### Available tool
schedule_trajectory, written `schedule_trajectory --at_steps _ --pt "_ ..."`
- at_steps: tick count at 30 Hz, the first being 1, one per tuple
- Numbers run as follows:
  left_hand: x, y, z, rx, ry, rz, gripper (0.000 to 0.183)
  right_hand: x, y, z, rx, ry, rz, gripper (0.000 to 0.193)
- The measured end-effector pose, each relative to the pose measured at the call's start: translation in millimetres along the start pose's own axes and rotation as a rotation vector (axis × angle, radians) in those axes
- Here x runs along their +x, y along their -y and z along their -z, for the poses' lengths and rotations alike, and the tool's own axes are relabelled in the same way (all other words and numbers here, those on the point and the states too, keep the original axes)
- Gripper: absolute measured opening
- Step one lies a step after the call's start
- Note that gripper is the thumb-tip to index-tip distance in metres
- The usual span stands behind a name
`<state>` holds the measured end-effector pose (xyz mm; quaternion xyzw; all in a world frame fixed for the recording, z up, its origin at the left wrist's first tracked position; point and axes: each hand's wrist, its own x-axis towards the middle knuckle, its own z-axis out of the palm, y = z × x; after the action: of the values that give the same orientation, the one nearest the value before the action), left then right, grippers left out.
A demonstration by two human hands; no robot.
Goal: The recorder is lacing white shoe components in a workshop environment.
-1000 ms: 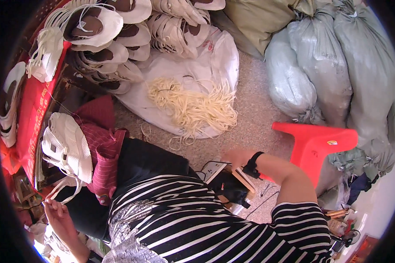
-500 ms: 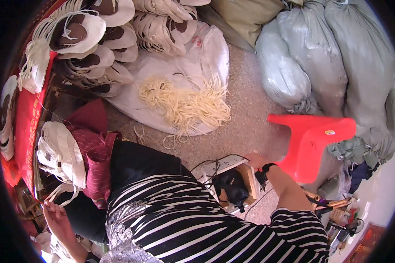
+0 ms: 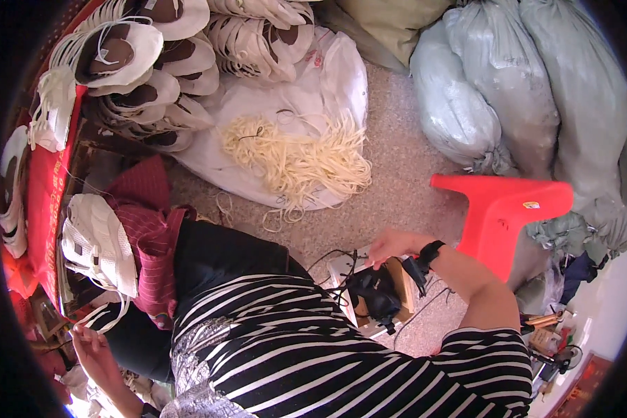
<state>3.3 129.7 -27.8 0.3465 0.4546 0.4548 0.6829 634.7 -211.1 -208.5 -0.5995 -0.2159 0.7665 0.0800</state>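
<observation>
At the lower left, my left hand (image 3: 97, 355) has its fingers drawn together on the end of a white shoelace (image 3: 118, 317). The lace loops down from a white mesh sneaker (image 3: 97, 240), which rests against a burgundy striped cloth (image 3: 153, 258). My right hand (image 3: 400, 245), with a black band at the wrist, is over a small open box (image 3: 407, 284). Its fingers bend downward into a pinch beside a black pouch-like item (image 3: 375, 289) and dark cables; whatever lies between the fingertips is too small to make out.
A red plastic stool (image 3: 498, 209) lies tipped right of the box. Cream laces (image 3: 306, 157) are heaped on a white sack (image 3: 345, 76). Stacked pale shoe uppers (image 3: 181, 56) fill the upper left, beside a red board (image 3: 45, 188). Stuffed grey-green sacks (image 3: 508, 90) line the upper right.
My right hand has moved from the box's far edge to above its contents, with its fingers now bent down. My left hand stays by the lace, nearly still. The view has shifted slightly.
</observation>
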Motion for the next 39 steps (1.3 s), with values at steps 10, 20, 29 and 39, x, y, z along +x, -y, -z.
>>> schedule_trajectory --at_steps 10,20,29,39 --pt "6.7 4.3 -3.3 -0.032 0.01 0.016 0.018 -82.0 71.2 36.7 0.363 0.453 0.258 0.027" --pt "-12.1 -2.9 52.0 -0.08 -0.045 -0.042 0.021 -36.1 -64.7 11.4 -0.477 0.88 -0.546 0.033" --pt "-14.2 8.3 14.5 -0.088 -0.133 -0.112 0.019 -32.5 -146.3 -87.2 -1.187 -0.013 -0.53 0.016" --pt "-10.7 13.9 -53.3 -0.059 -0.142 -0.207 0.022 45.9 -33.2 -27.5 -1.329 -0.198 -0.136 0.043"
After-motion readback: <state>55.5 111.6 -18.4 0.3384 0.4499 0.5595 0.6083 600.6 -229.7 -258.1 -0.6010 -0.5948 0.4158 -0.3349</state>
